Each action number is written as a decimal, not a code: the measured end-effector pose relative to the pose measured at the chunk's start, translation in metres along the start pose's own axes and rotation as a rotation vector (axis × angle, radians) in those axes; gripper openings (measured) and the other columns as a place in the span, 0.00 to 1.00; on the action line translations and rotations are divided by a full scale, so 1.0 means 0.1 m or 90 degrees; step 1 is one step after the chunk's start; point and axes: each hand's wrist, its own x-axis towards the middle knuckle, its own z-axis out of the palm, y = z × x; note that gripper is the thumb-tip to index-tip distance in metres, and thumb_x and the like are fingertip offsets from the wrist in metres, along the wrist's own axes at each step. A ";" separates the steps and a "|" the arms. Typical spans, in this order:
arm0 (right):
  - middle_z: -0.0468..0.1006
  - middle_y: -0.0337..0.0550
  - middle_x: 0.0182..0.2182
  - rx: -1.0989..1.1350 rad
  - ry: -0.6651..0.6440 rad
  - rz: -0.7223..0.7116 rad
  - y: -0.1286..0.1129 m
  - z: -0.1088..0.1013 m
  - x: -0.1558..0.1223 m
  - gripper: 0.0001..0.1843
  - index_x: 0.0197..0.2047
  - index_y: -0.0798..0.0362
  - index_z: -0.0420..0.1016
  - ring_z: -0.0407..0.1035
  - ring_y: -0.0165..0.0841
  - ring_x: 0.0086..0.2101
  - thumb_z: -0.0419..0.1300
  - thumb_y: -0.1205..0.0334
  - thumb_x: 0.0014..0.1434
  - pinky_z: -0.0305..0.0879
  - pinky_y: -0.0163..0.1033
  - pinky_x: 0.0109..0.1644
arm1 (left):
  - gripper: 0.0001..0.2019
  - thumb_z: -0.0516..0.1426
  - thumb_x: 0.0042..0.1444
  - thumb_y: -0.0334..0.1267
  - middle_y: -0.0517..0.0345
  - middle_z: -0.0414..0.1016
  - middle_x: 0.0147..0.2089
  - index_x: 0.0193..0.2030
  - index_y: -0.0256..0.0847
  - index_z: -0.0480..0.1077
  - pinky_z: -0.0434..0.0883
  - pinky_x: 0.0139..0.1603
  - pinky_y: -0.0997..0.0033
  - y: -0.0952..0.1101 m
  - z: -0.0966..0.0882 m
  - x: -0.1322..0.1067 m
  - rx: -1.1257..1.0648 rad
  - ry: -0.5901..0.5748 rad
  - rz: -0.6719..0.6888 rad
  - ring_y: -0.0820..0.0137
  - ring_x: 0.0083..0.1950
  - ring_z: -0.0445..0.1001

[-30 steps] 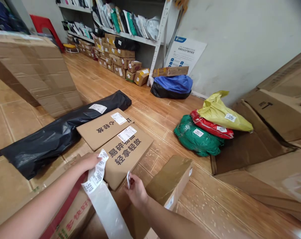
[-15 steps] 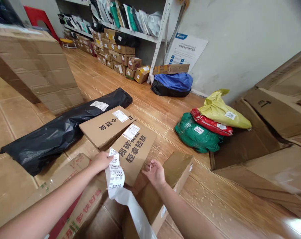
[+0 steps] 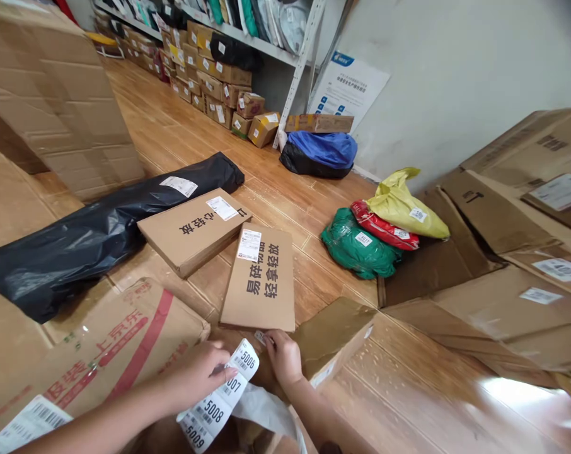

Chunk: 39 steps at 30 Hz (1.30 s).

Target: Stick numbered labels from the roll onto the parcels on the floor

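My left hand (image 3: 203, 372) is closed on a strip of white number labels (image 3: 214, 407), its thumb near the label printed 5007. Labels 5006, 5008 and 5009 also show, and pale backing paper (image 3: 266, 407) trails below. My right hand (image 3: 284, 358) pinches a small white label (image 3: 259, 337) at the near edge of a flat brown carton (image 3: 238, 296) with black print and a shipping label. Whether that label touches the carton I cannot tell. Another flat carton (image 3: 172, 236) lies just behind, to the left.
A long black-wrapped parcel (image 3: 91, 227) lies at left, behind a carton with red print (image 3: 138, 340). Green (image 3: 356, 252), red (image 3: 375, 222) and yellow (image 3: 403, 208) bags are piled at right beside an open large box (image 3: 427, 271). Shelving (image 3: 285, 53) and stacked boxes (image 3: 219, 88) stand behind.
My right hand has moved down to the flat carton's near edge with its small label. My left hand and the strip have come lower and nearer. The flat carton now lies at a different angle.
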 end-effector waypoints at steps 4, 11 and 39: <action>0.81 0.48 0.30 -0.108 -0.026 0.038 0.01 0.06 0.12 0.14 0.29 0.53 0.75 0.75 0.35 0.30 0.53 0.64 0.63 0.59 0.33 0.32 | 0.16 0.52 0.58 0.48 0.52 0.77 0.41 0.33 0.40 0.76 0.65 0.45 0.69 0.06 0.11 -0.10 -0.063 -0.038 0.029 0.63 0.43 0.74; 0.81 0.51 0.29 -0.213 -0.081 0.081 -0.06 -0.01 0.19 0.09 0.33 0.54 0.71 0.76 0.38 0.30 0.54 0.61 0.63 0.57 0.34 0.29 | 0.15 0.53 0.58 0.47 0.58 0.78 0.42 0.34 0.40 0.76 0.65 0.44 0.74 0.06 0.15 -0.27 -0.213 -0.053 0.051 0.67 0.42 0.74; 0.82 0.45 0.27 -0.249 -0.095 0.089 0.05 -0.06 0.17 0.07 0.32 0.51 0.69 0.76 0.35 0.28 0.54 0.61 0.63 0.49 0.33 0.26 | 0.30 0.58 0.46 0.65 0.51 0.80 0.38 0.37 0.35 0.74 0.70 0.43 0.66 -0.07 0.36 -0.18 -0.508 -0.096 -0.045 0.61 0.42 0.75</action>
